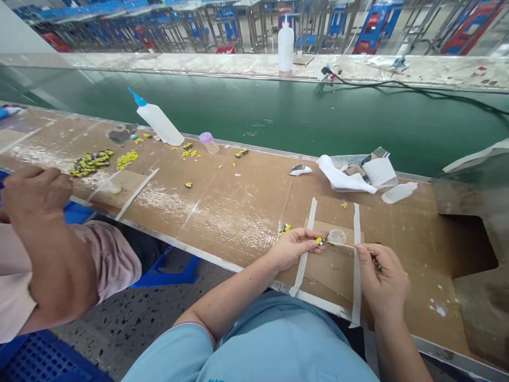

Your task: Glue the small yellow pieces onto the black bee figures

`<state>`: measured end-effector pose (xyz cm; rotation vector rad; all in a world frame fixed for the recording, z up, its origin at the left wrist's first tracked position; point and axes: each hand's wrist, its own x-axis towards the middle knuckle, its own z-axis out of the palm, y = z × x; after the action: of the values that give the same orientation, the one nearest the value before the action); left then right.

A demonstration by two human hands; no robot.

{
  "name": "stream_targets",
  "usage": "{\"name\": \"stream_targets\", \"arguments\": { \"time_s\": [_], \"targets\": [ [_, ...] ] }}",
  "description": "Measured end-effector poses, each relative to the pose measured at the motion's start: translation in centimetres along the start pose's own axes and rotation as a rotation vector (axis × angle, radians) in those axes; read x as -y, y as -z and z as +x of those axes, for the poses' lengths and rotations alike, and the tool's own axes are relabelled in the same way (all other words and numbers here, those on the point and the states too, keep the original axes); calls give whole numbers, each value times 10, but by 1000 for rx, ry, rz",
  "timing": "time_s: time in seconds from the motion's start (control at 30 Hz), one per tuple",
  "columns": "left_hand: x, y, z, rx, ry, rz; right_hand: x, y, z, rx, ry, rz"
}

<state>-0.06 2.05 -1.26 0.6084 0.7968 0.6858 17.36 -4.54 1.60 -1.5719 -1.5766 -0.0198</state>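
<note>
Far left, co-worker's hand point(34, 193) sits near the pile of parts point(90, 162), not mine. My left hand point(296, 245) has thumb and forefinger closed on one yellow part point(319, 241), held just over the taped cardboard point(326, 270). The stick point(342, 244) tip meets that part, right beside the clear dish point(336, 236). Right hand point(382, 276) has fingers pinched tight on the stick's other end. Risk, my read: it's a fingertip-only grip on a tiny part, so a hard poke could flick it loose or tip the dish.

On your tabletop point(238, 207), the small dish point(336, 236) lies nearest you, crumpled paper point(345, 179) behind it, the squeeze bottle point(159, 123) and pile of parts point(90, 162) far to your left, the belt point(278, 114) beyond.
</note>
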Motion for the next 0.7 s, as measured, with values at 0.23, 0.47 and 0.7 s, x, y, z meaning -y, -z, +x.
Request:
{"name": "stream_targets", "arguments": {
  "time_s": [0.23, 0.47, 0.7],
  "targets": [
    [-1, -1, -1, 5, -4, -1, 0, -8, -2, 37, 39, 10],
    [0, -3, -1, -2, -13, 10, 4, -10, -2, 26, 107, -12],
    [2, 0, -1, 14, -45, 47, 6, -11, -3, -27, 150, -84]
  ]
}}
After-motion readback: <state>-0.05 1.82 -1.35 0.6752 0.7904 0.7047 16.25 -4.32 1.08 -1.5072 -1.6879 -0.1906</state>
